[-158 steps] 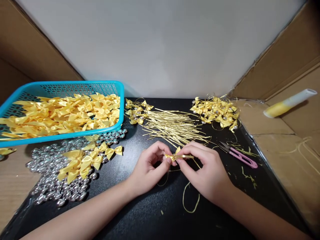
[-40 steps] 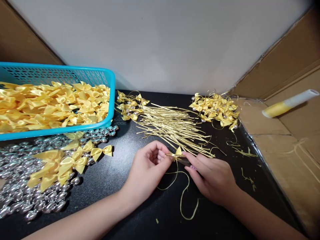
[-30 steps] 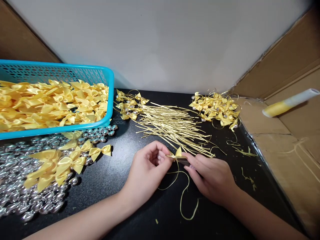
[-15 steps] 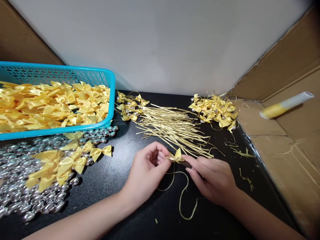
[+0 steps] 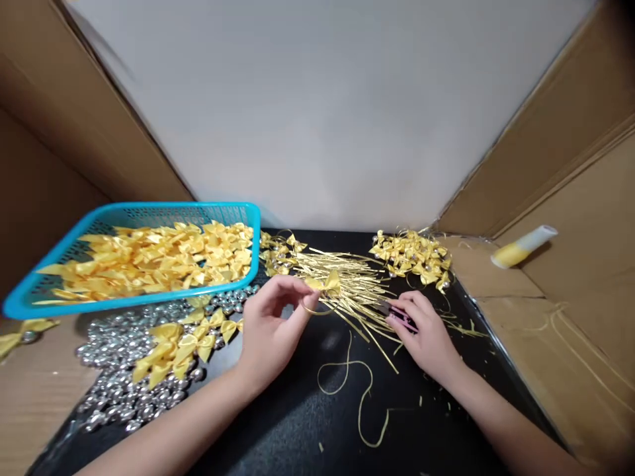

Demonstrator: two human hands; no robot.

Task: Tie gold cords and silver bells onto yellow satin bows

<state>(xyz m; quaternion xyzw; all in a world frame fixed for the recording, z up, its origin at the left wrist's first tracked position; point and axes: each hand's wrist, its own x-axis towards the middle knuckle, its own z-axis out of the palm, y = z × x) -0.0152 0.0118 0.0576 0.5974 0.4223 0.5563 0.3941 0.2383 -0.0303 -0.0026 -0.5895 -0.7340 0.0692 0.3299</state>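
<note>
My left hand [image 5: 270, 327] is raised over the black mat [image 5: 278, 423] and pinches a small yellow satin bow [image 5: 325, 284] with a short gold loop hanging under it. My right hand [image 5: 426, 334] rests on the mat to the right, fingers closed on pink-handled thread snips [image 5: 397, 316]. Between and behind the hands lies a fan of gold cords [image 5: 347, 284]. A loose cut length of gold cord [image 5: 354, 383] curls on the mat in front of the hands.
A blue plastic basket [image 5: 243, 268] full of yellow bows stands at the left. Silver beads [image 5: 112, 383] with loose bows [image 5: 183, 337] lie before it. Two heaps of finished bows [image 5: 411, 254] sit at the back. Cardboard walls close both sides; a yellow-white tube [image 5: 523, 246] lies right.
My hands have parted: the left lifted the bow up and away, the right moved right onto the mat with the snips. The cut cord now lies free. The view tilted upward.
</note>
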